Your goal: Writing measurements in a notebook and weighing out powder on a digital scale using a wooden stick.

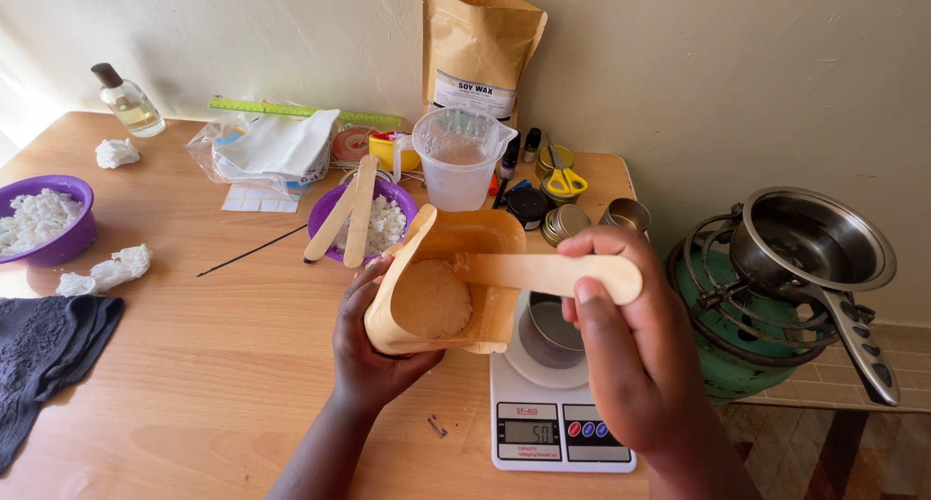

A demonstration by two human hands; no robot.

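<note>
Above the scale, a tan container of wax is held and stirred at.

Tilted, the tan container [441, 287] (pale, grainy wax inside) is gripped by the closed left hand [373, 350]; a wooden stick [553, 272] is pinched in the right hand [626, 359] over a digital scale [558, 427]. A wooden table [194, 364] and cream wall [727, 73] are seen behind.

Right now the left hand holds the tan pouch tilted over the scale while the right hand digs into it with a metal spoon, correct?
Not quite: the head view shows a flat wooden stick, not a metal spoon. The left hand does hold the tan pouch tilted over the scale, and the right hand works the stick inside it.
</note>
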